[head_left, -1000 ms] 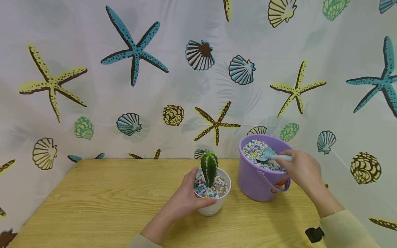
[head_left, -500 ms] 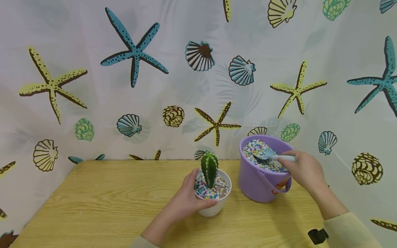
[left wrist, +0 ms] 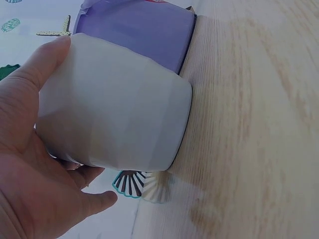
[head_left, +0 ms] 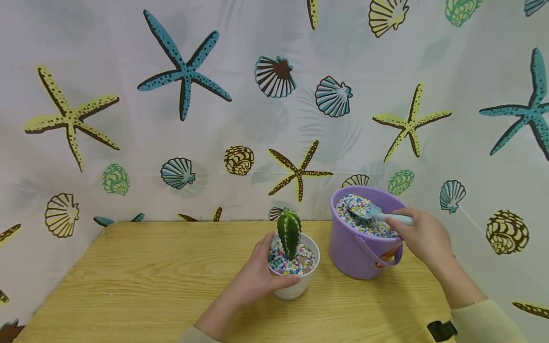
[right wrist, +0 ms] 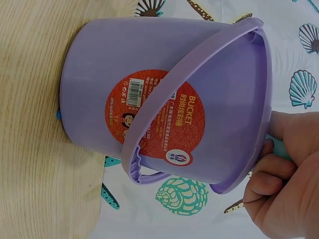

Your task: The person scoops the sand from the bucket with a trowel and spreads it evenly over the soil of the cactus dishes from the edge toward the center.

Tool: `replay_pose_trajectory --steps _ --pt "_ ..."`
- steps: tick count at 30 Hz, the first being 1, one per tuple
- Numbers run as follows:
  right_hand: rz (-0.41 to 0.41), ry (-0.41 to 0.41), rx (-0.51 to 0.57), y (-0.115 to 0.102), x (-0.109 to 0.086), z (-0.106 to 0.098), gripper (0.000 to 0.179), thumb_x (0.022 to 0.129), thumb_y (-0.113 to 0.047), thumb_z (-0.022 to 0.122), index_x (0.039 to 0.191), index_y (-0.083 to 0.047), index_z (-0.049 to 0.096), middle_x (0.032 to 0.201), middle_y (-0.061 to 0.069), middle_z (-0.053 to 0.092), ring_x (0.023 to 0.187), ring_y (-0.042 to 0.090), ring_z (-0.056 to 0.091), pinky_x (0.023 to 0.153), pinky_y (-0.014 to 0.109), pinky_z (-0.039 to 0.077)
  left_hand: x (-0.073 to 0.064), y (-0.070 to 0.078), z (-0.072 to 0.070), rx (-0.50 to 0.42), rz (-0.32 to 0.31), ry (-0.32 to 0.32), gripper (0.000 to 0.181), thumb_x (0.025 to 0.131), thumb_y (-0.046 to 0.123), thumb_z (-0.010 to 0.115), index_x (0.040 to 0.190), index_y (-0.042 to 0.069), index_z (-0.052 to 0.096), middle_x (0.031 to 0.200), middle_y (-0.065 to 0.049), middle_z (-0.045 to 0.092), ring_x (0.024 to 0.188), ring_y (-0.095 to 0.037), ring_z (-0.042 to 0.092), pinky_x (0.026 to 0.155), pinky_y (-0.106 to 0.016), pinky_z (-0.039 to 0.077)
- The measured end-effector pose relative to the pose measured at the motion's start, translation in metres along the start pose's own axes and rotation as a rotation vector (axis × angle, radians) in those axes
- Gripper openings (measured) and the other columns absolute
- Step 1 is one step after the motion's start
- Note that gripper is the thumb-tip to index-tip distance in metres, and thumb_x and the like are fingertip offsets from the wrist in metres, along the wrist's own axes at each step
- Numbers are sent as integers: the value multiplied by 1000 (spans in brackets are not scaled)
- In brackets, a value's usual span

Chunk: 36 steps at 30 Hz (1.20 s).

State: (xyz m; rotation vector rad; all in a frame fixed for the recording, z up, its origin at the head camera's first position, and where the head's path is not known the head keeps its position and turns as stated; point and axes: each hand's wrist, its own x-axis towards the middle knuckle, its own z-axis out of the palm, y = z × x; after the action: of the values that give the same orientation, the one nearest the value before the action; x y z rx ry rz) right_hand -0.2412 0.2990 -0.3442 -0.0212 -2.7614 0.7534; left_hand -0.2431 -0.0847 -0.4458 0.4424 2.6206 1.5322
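Note:
A white pot stands on the table, holding a green cactus and colourful pebbles around its base. My left hand grips the pot's left side, thumb across the front; in the left wrist view the fingers curl round the pot. To its right is a purple bucket filled with similar pebbles. My right hand holds the handle of a light blue scoop, whose bowl carries pebbles just over the heap in the bucket. The right wrist view shows the bucket, hiding the scoop's bowl.
The bucket's handle hangs down at its front, over a red label. A wooden table lies beneath everything. A white curtain printed with starfish and shells hangs behind and at the right.
The scoop was dug partly into the pebbles; its bowl has come up heaped with them, and my right hand has shifted slightly right. My left hand keeps its hold on the pot.

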Motion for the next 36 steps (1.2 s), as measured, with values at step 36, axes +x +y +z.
replay_pose_trajectory --steps 36 --pt "127 109 285 27 -26 4 61 106 -60 69 145 -12 73 150 24 65 97 29 57 66 35 48 -3 1 -1 12 -16 0 133 82 55 98 178 15 15 177 -22 26 155 -47 40 121 -69 38"
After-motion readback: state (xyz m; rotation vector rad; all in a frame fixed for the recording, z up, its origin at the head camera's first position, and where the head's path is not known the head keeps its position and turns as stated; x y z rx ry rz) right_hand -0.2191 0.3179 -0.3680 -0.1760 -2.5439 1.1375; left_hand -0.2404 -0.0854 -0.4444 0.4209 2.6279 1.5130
